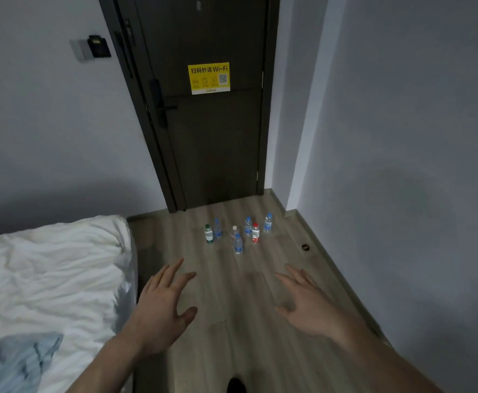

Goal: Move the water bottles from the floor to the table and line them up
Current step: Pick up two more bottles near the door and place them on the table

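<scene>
Several small water bottles stand upright in a loose cluster on the wooden floor [232,293] in front of a dark door. A green-capped bottle [209,234] is at the left, a blue-capped one [238,244] is nearest me, a red-capped one [255,232] stands right of it, and another blue-capped bottle [268,223] is at the far right. My left hand [162,306] and my right hand [307,303] are stretched out over the floor with fingers spread, well short of the bottles, holding nothing. No table is in view.
A bed with a rumpled white duvet [47,279] fills the lower left, close beside my left arm. The dark door [203,123] with a yellow Wi-Fi sticker closes the passage behind the bottles. A grey wall [402,194] runs along the right. A small door stop [305,247] sits on the floor.
</scene>
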`<state>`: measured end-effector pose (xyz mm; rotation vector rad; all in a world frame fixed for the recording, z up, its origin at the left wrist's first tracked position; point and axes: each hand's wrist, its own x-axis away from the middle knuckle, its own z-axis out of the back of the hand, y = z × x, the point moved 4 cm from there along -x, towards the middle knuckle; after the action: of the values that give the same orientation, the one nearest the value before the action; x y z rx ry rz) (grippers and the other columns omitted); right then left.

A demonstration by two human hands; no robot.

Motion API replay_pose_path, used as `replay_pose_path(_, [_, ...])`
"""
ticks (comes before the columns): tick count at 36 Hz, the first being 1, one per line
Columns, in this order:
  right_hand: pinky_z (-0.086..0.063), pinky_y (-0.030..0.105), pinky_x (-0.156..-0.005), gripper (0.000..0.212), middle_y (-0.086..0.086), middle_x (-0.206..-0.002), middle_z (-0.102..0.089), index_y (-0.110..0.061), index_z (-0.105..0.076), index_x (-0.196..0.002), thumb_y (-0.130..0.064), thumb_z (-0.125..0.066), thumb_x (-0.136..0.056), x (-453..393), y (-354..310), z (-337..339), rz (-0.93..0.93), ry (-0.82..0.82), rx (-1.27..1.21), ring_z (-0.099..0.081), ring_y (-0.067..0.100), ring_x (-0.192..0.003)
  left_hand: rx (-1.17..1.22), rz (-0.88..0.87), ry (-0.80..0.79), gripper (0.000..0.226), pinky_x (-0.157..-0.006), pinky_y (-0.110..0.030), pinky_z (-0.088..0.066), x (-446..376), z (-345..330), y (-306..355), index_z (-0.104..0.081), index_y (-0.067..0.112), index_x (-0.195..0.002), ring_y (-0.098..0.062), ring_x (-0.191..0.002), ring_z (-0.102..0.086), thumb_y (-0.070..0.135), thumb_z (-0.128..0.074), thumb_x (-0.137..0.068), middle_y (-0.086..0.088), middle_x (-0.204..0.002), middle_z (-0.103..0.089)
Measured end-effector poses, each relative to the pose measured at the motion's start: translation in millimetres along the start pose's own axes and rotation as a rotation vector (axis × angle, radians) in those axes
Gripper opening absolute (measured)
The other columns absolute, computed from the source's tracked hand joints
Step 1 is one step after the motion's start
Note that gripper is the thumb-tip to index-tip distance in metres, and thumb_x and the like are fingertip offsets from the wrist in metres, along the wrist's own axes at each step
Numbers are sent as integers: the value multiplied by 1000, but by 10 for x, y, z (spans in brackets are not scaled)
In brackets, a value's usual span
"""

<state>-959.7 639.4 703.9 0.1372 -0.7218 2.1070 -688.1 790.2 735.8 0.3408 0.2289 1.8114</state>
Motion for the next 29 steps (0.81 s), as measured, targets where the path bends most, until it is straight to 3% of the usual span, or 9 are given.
replay_pose_path(11, [-12,34,-125,78,-10,-167,2,-35,-19,-158,-51,-58,-92,-1894,-1009,438,156,-23,-14,0,18,-154,-6,132,15,69,-121,-37,-25,-1229,655,-1128,-43,30,-148,-25,-152,-20,41,-73,-86,2,-166,-16])
replay_pose_path(15, [-14,32,-124,77,-10,-167,0,-34,-21,-157,-48,-57,-91,-2377,-1210,528,179,-21,11,-3,14,-154,12,142,-18,71,-123,-34,-19,-1636,677,-1444,-42,30,-149,-25,-153,-18,42,-71,-86,2,-167,-13])
replay_pose_path(23, [-14,41,-125,76,-13,-167,10,-37,-14,-158,-43,-56,-95,-3291,-1425,485,50,-55,5,6,23,-155,36,95,-102,69,-122,-39,-23,-2622,751,-2240,-35,37,-151,-22,-154,-14,50,-64,-89,5,-168,-6])
replay_pose_path(26, [-5,36,-124,78,-13,-166,7,-39,-8,-158,-44,-54,-96,-3603,-1520,430,6,-50,-20,7,23,-154,34,81,-139,69,-121,-41,-27,-2968,827,-2607,-36,36,-150,-24,-153,-17,50,-64,-88,5,-167,-9])
replay_pose_path(29, [-6,36,-123,78,-11,-167,6,-42,-7,-157,-47,-54,-95,-3858,-1555,354,-91,-51,-97,9,24,-154,30,63,-182,70,-120,-40,-29,-3301,860,-2920,-38,35,-150,-25,-151,-21,50,-66,-87,2,-167,-13])
